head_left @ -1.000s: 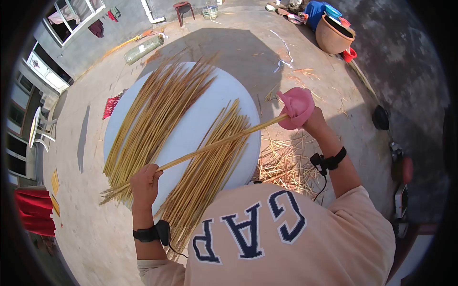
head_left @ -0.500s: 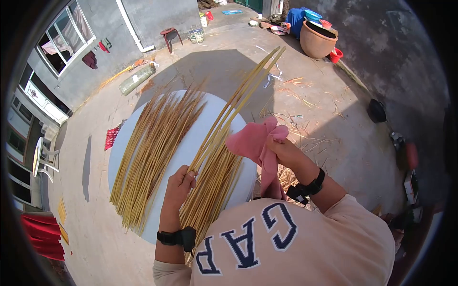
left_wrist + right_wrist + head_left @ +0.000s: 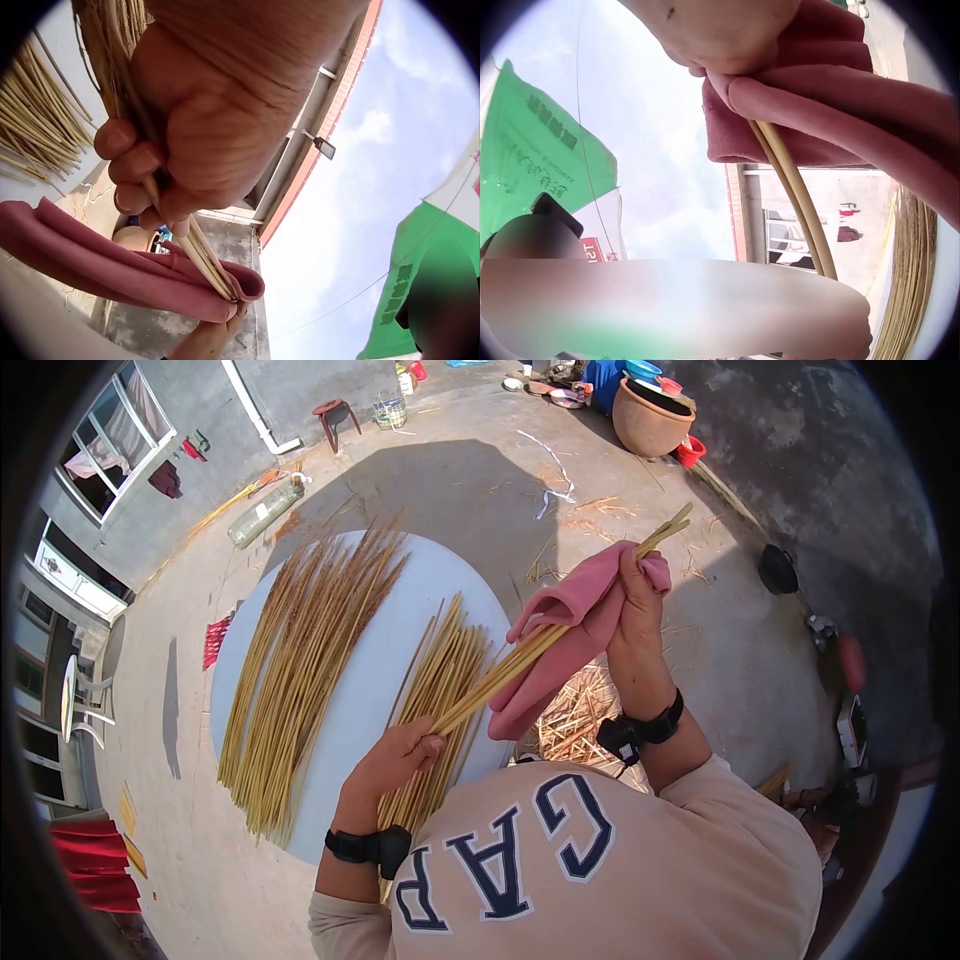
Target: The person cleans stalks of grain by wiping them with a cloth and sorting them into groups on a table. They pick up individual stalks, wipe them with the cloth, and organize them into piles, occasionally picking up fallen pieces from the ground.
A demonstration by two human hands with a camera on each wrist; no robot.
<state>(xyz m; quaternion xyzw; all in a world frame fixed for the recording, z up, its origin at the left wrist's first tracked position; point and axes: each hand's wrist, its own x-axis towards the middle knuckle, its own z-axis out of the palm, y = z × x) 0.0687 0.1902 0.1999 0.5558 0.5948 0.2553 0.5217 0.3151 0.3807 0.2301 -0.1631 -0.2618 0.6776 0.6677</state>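
Observation:
A few yellow stalks (image 3: pixel 500 673) run slantwise between the hands. Around their lower part the left hand (image 3: pixel 398 755) is curled; its bent fingers on them show in the left wrist view. The right hand (image 3: pixel 637 610) grips a pink cloth (image 3: pixel 574 598) wrapped about the stalks near their upper ends, which stick out past it. Folds of the cloth hang below that hand. On the round pale table (image 3: pixel 455 568) lie a large bundle of stalks with feathery tops (image 3: pixel 300 690) at the left and a second bundle (image 3: pixel 436 685) under the held stalks, beside the left hand.
Cut straw (image 3: pixel 580 715) litters the ground right of the table. Beyond are a clay pot (image 3: pixel 650 422), a red stool (image 3: pixel 333 420), a green cylindrical object (image 3: pixel 262 514) and a white chair (image 3: pixel 82 700) at the left. A black pan (image 3: pixel 778 569) is at the right.
The stalks went from lying across the table, to pointing up and away, to running through the cloth. The right hand moved up and outward with the cloth, now closed around them; the left hand keeps its grip.

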